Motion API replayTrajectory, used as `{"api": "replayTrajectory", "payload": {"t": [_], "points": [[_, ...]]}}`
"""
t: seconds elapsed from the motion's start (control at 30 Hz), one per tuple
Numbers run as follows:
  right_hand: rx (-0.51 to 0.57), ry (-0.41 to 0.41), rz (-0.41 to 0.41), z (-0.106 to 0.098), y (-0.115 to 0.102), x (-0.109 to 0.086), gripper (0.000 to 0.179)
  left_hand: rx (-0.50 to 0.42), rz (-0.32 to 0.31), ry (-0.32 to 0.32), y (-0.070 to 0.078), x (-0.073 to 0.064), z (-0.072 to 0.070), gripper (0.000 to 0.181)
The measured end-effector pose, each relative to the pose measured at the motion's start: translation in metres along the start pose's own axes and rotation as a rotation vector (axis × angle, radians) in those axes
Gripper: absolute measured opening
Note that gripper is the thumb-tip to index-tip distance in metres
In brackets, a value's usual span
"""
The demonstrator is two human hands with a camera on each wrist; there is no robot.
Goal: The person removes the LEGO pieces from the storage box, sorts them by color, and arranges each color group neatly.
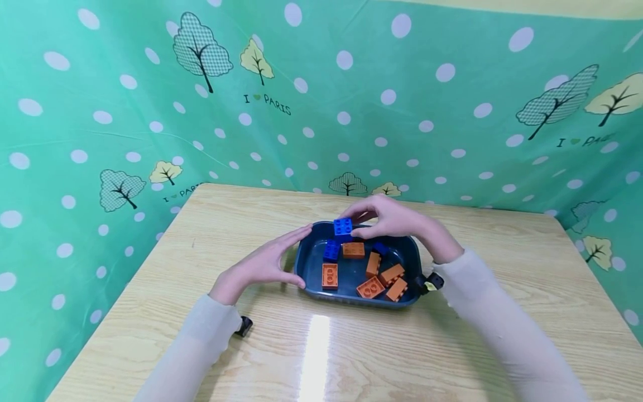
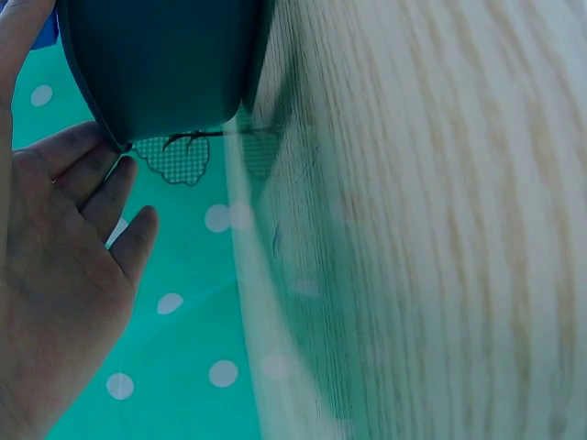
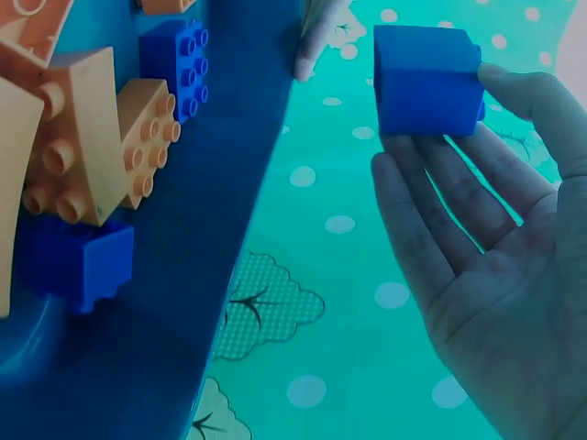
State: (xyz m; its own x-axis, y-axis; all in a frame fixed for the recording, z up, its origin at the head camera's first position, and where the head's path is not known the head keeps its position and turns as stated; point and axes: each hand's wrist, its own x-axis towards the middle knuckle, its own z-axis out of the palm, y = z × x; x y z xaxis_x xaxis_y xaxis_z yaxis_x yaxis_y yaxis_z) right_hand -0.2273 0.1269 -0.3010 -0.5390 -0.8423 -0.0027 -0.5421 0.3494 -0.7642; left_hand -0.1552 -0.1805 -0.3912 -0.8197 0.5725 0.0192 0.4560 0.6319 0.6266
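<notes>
My right hand (image 1: 387, 216) pinches a square blue building brick (image 1: 343, 226) between thumb and fingertips, above the far rim of the dark blue bin (image 1: 346, 301). In the right wrist view this blue brick (image 3: 429, 82) has its smooth side toward the camera. At the bin's left end my left hand (image 1: 266, 261) spreads wide, fingers long and thumb apart, touching the rim. Its fingertips meet the bin's edge in the left wrist view. Inside the bin lie several orange bricks, one at the front left (image 1: 329, 276), plus a blue brick (image 1: 331, 250) and a partly hidden blue one (image 1: 380, 248).
The bin stands on a light wood-grain table (image 1: 241, 357). Behind the table and along its left and right hangs a green dotted cloth (image 1: 321, 95). Orange bricks crowd the bin's right end. Black wrist mounts (image 1: 244, 326) sit at both cuffs.
</notes>
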Motion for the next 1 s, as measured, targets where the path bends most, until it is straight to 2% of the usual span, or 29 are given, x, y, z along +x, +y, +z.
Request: {"api": "replayTrajectory", "payload": {"t": [0.27, 0.53, 1.0], "points": [[0.003, 0.121, 0.033, -0.009, 0.005, -0.02, 0.04, 0.006, 0.019, 0.005, 0.0, -0.001, 0.001, 0.117], [0.042, 0.218, -0.01, -0.021, 0.01, -0.041, 0.037, 0.003, 0.018, 0.005, 0.0, -0.001, 0.001, 0.117], [-0.006, 0.403, 0.004, -0.04, 0.018, -0.091, 0.032, -0.012, 0.0, 0.001, -0.001, 0.0, 0.002, 0.117]]}}
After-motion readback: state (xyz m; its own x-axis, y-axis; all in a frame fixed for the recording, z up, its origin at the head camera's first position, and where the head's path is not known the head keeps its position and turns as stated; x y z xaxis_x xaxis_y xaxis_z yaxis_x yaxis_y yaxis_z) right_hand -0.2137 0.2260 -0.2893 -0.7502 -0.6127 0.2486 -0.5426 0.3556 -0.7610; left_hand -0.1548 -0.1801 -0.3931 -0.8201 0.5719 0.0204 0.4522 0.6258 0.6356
